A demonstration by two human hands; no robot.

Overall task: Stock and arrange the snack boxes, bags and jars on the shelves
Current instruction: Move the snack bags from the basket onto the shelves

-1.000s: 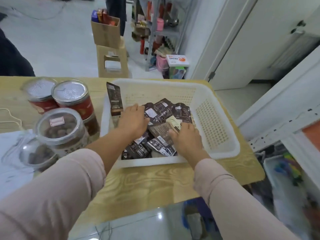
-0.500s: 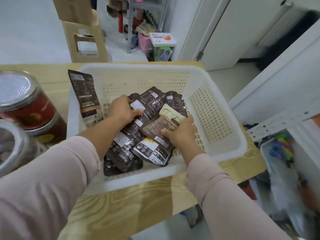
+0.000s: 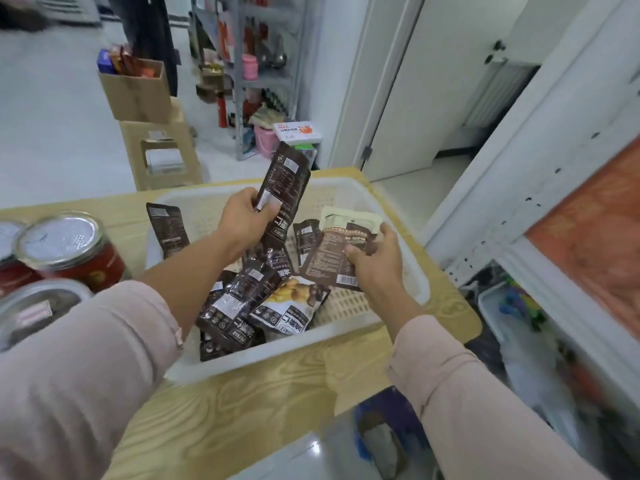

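A white plastic basket [image 3: 394, 271] on the wooden table [image 3: 242, 403] holds several dark brown snack bags [image 3: 242, 299]. My left hand [image 3: 242, 216] grips one dark bag [image 3: 287, 181] and holds it upright above the basket. My right hand [image 3: 375, 261] pinches a brown bag [image 3: 329, 258] with a cream bag [image 3: 343, 216] behind it, lifted over the basket's right side. Another dark bag [image 3: 168, 230] leans against the basket's left wall.
Clear jars with foil lids [image 3: 65, 244] stand on the table at the left. White shelf uprights [image 3: 519, 188] rise at the right. Cardboard boxes [image 3: 138, 91] and a metal rack [image 3: 256, 64] with goods stand on the floor beyond.
Both hands have lifted out of the pile. The left hand has raised one dark bag upright; the right hand has drawn a brown and a cream bag up to the right.
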